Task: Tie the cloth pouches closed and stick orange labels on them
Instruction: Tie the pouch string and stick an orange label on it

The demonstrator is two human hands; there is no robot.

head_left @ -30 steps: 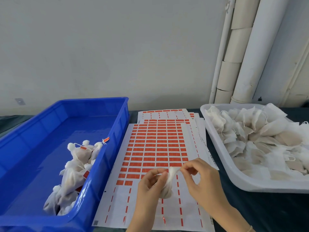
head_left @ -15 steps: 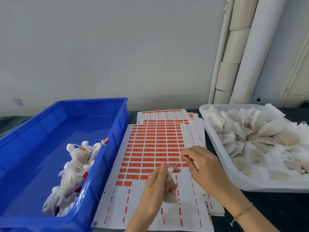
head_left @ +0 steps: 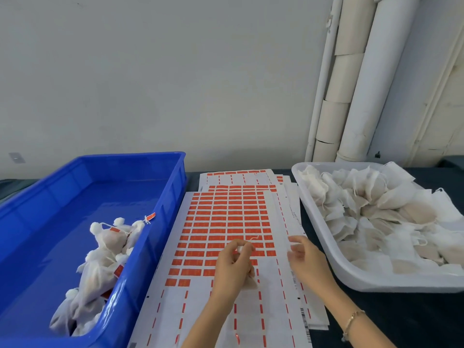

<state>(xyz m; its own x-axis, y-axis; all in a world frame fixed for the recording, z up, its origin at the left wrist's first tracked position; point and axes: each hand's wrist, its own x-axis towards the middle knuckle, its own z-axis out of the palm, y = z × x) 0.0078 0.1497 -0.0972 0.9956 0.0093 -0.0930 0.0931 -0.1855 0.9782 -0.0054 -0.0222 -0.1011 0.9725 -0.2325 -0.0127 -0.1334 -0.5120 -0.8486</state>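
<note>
The cloth pouch sits in the left hand, low in the middle of the view over the label sheets. It is small, off-white and bunched at the neck, and only its lower corner shows below the palm. The left grip is closed round the neck, with the fingers curled tight. A thin white drawstring curls up loose from the fingertips towards twelve o'clock.

The right hand is at three o'clock of the pouch and apart from it. Its fingers are bent and blurred, so I cannot tell whether its grip holds the string or nothing. A thin bracelet circles the right wrist.

The sheets lie fanned in a stack. Rows of orange labels fill the top sheet's far half, and its near half is mostly peeled.

At nine o'clock, the blue crate lies just beside the sheets' left edge, holding tied pouches in its near right corner, some showing orange tags. At three o'clock, the white tray is heaped with untied pouches. A narrow dark strip separates it from the sheets.

Everything rests on a dark worktop, which shows bare at four o'clock. Behind it is a pale wall, with white pipes rising at one o'clock.
</note>
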